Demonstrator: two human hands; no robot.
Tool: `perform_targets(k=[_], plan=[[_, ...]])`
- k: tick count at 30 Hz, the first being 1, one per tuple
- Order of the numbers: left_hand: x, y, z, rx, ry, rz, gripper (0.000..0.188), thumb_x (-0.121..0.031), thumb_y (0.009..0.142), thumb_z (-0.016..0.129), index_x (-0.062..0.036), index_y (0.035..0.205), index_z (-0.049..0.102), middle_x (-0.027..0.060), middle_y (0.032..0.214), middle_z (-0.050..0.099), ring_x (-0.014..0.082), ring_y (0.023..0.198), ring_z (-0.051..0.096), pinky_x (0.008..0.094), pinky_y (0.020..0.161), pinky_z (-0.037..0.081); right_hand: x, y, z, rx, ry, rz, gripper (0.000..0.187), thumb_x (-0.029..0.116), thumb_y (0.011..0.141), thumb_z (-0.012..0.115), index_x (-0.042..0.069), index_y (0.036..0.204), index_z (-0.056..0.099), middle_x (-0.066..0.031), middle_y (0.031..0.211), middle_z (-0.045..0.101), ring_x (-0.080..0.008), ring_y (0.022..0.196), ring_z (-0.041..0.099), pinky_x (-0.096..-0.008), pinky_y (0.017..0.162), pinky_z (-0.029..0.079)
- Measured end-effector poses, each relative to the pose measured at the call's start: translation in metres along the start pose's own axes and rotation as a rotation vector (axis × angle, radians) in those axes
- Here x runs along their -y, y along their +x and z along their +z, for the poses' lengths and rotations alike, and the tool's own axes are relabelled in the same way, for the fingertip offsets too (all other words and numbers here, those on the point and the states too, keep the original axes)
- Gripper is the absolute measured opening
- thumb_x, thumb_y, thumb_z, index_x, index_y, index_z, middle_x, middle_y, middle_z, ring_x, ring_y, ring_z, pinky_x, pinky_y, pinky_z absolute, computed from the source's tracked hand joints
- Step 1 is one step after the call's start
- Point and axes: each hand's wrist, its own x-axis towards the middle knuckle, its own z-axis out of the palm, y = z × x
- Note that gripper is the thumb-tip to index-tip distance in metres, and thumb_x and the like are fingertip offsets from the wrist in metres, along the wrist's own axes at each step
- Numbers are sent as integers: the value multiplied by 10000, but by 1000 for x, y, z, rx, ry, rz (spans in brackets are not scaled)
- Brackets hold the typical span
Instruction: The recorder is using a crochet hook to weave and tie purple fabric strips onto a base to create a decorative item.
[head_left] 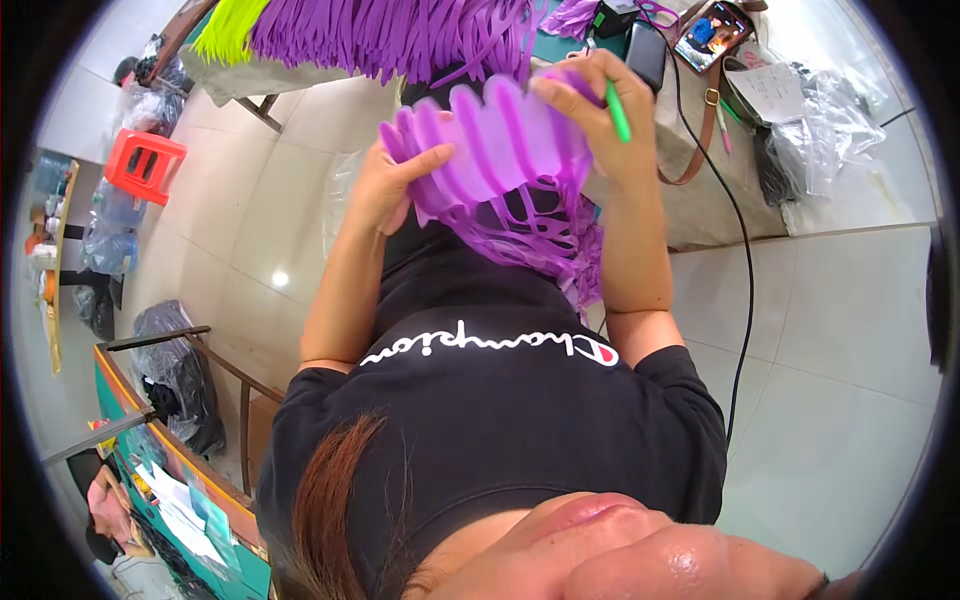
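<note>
A translucent purple sheet of soft plastic or rubber [500, 140], with a scalloped upper edge and darker raised ribs, is stretched between my hands. My left hand [395, 180] pinches its left end, with the thumb lying over the front. At the other end, my right hand [605, 110] grips the sheet's upper right part. A bright green stick-like tool [618, 112], perhaps a pen or cutter, is also held in the right hand and points downward. Loose purple strips [565, 245] dangle in a tangle from the sheet's lower edge over my lap.
Purple strips [390, 35] and lime-green strips [230, 30] hang over the table's front edge. A phone [713, 35], a black power bank [646, 55] and clear plastic bags [835, 130] lie to the right. A black cable [740, 220] trails down. A red stool [145, 165] stands left.
</note>
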Motion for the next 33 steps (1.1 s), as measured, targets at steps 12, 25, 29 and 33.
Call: perform_targets(k=[12,25,29,33], plan=[[-13,-29,73,482,126,117,962,-437,715,763,-64,1418,221,154,1375,328,243,1225,380,378,1018,312,120,32,-66,-31,-433,-3,290,109,803,659,3,1044,538,-69,906,637,-148,838,621,-226,745,496],[-15,-8,94,488,-455,-71,425,-203,975,412,30,1330,393,144,1350,455,263,1229,470,404,1019,381,5,-43,-37,-501,-293,-395,258,217,802,716,20,946,633,-81,854,665,-150,758,614,-294,705,466],[-17,-6,93,363,-368,-31,471,-251,984,342,31,1360,347,185,1377,411,326,1260,427,423,1062,326,5,-84,-34,-53,-225,24,233,200,819,690,23,960,633,-80,826,657,-152,753,602,-283,712,456],[-21,6,96,406,-406,-29,400,-228,972,451,13,1292,453,116,1260,535,221,1145,526,346,986,390,4,-65,-83,-197,-516,49,151,112,812,652,31,938,636,-71,779,650,-149,738,599,-285,677,459]])
